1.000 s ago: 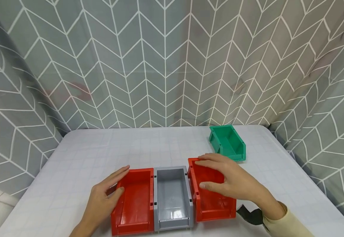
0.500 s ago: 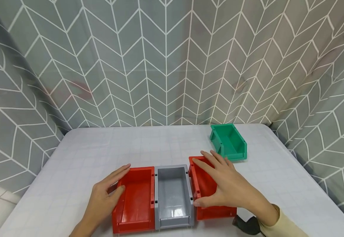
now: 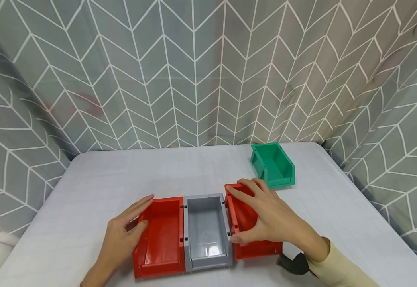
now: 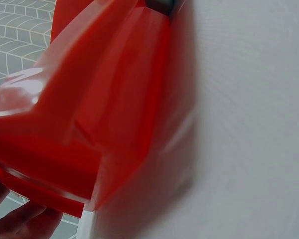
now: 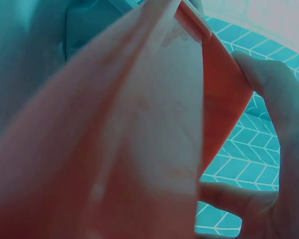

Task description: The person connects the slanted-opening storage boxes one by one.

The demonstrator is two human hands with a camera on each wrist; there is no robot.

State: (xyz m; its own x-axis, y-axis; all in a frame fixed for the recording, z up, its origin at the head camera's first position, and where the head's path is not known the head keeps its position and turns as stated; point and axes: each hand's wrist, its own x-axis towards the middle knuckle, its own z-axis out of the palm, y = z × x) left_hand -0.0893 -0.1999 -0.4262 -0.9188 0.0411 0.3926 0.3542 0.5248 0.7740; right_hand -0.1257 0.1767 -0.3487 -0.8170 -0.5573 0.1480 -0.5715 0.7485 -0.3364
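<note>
Three plastic storage bins stand in a row near the front of the table: a red bin at left, a grey bin in the middle and another red bin at right. My left hand holds the left red bin by its left side, thumb over the rim and fingers at the back corner. My right hand reaches over the right red bin, its thumb at the front of the left rim and its fingers toward the back. That bin sits slightly farther back than the grey one. In the right wrist view, fingers touch its edge.
A green bin stands behind the right red bin, near the table's back edge. The table has a white cover. Patterned grey curtain encloses the back and sides. A black strap is at my right wrist.
My right thumb has shifted from inside the right red bin to its left rim. The right fingers have spread toward the back left corner. My left hand stays at its bin.
</note>
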